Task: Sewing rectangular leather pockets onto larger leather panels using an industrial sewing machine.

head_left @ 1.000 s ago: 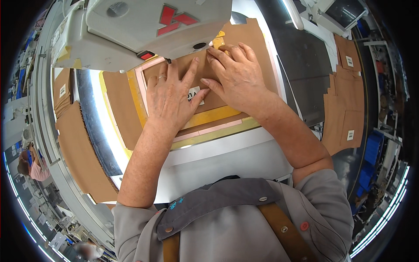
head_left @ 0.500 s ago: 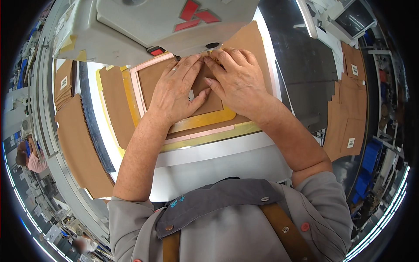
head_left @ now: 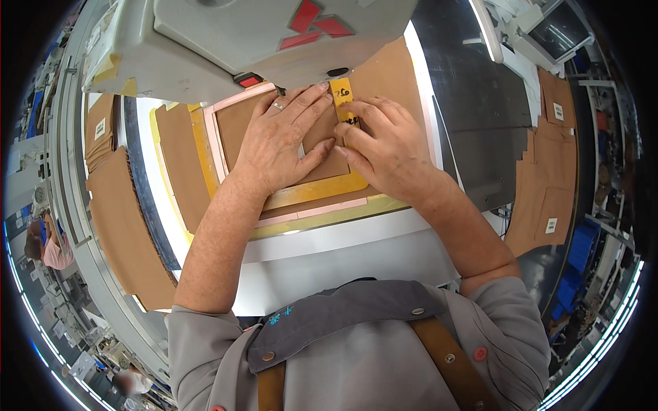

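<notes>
My left hand (head_left: 284, 140), a ring on one finger, lies flat with spread fingers on a brown fabric piece (head_left: 236, 120) held inside a pink and yellow template frame (head_left: 322, 192). My right hand (head_left: 384, 147) sits just to its right, fingers bent and pressing on the same brown piece beside a yellow tab (head_left: 341, 92) of the frame. Both hands are directly under the head of a grey sewing machine (head_left: 226, 41). Neither hand grips anything; both press down.
Stacks of brown cut pieces lie at the left (head_left: 127, 226) and on the dark table at the right (head_left: 548, 198). The white machine bed (head_left: 329, 240) runs along the front. Another person (head_left: 48, 240) is far left.
The view has shifted so the frame and hands sit lower. My right hand slid a little toward the right edge of the frame; my left hand stays flat on the brown piece.
</notes>
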`<action>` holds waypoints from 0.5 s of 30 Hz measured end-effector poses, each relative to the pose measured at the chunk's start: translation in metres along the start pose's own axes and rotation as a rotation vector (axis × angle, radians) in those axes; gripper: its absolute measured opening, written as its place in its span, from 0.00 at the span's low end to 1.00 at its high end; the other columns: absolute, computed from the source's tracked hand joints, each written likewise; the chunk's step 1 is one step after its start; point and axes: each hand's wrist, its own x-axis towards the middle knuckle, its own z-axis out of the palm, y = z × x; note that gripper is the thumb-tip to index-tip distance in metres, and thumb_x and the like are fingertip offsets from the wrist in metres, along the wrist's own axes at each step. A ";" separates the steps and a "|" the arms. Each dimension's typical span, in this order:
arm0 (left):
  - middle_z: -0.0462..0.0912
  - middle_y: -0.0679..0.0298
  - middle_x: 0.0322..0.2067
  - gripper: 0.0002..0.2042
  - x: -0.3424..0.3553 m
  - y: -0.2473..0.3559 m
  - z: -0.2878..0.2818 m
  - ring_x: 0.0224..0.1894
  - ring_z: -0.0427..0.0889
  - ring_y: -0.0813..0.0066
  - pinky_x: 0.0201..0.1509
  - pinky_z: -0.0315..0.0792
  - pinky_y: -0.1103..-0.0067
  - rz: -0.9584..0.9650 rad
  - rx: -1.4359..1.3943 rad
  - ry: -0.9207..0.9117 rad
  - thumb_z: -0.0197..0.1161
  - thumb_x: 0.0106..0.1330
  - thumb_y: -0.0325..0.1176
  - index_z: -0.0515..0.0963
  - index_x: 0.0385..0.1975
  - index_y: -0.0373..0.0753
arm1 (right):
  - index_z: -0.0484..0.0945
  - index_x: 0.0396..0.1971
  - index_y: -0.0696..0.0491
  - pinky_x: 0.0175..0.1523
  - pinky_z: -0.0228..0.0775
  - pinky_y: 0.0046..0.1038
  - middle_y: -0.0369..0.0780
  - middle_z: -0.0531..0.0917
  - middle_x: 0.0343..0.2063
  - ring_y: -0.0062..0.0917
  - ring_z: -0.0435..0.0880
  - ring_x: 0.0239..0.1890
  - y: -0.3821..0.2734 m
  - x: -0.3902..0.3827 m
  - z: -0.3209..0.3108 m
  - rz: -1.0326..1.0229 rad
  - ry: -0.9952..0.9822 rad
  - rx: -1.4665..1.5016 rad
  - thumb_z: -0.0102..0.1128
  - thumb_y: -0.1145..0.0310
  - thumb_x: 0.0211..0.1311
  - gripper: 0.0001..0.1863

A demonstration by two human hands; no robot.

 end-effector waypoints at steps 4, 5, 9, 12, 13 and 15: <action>0.72 0.65 0.69 0.30 0.000 0.000 0.000 0.70 0.70 0.63 0.73 0.63 0.58 0.003 -0.004 -0.007 0.65 0.65 0.47 0.72 0.67 0.44 | 0.84 0.36 0.52 0.68 0.71 0.42 0.44 0.83 0.51 0.37 0.81 0.58 -0.008 -0.009 -0.004 -0.018 -0.036 0.031 0.72 0.64 0.56 0.11; 0.72 0.64 0.69 0.30 0.001 0.000 0.000 0.70 0.70 0.63 0.73 0.63 0.58 0.005 -0.018 0.003 0.64 0.65 0.47 0.72 0.67 0.44 | 0.84 0.35 0.52 0.66 0.73 0.43 0.44 0.84 0.49 0.38 0.82 0.57 -0.010 -0.011 -0.005 -0.049 -0.015 0.013 0.71 0.64 0.56 0.10; 0.72 0.63 0.68 0.30 0.000 0.000 0.001 0.70 0.70 0.61 0.74 0.63 0.57 0.000 -0.059 0.001 0.63 0.66 0.47 0.71 0.67 0.43 | 0.83 0.32 0.54 0.62 0.78 0.44 0.46 0.85 0.46 0.41 0.84 0.57 -0.011 -0.017 -0.005 -0.144 -0.011 -0.034 0.68 0.65 0.57 0.08; 0.71 0.63 0.68 0.28 -0.001 0.000 0.000 0.69 0.70 0.61 0.74 0.65 0.57 0.008 -0.039 0.008 0.63 0.67 0.48 0.73 0.65 0.44 | 0.83 0.31 0.54 0.60 0.80 0.45 0.47 0.85 0.48 0.43 0.85 0.57 -0.012 -0.022 -0.007 -0.160 -0.042 -0.033 0.66 0.66 0.58 0.07; 0.71 0.63 0.68 0.28 -0.002 0.000 0.000 0.69 0.70 0.61 0.74 0.65 0.57 0.007 -0.039 0.000 0.63 0.67 0.48 0.73 0.65 0.44 | 0.83 0.31 0.54 0.60 0.80 0.45 0.47 0.85 0.48 0.43 0.85 0.57 -0.013 -0.023 -0.007 -0.160 -0.041 -0.034 0.66 0.66 0.58 0.07; 0.71 0.63 0.68 0.26 -0.002 -0.001 0.000 0.69 0.70 0.60 0.74 0.66 0.57 0.048 0.011 -0.004 0.64 0.67 0.49 0.77 0.62 0.45 | 0.83 0.31 0.54 0.59 0.80 0.46 0.47 0.85 0.49 0.44 0.86 0.56 -0.014 -0.026 -0.009 -0.178 -0.053 -0.026 0.66 0.67 0.57 0.06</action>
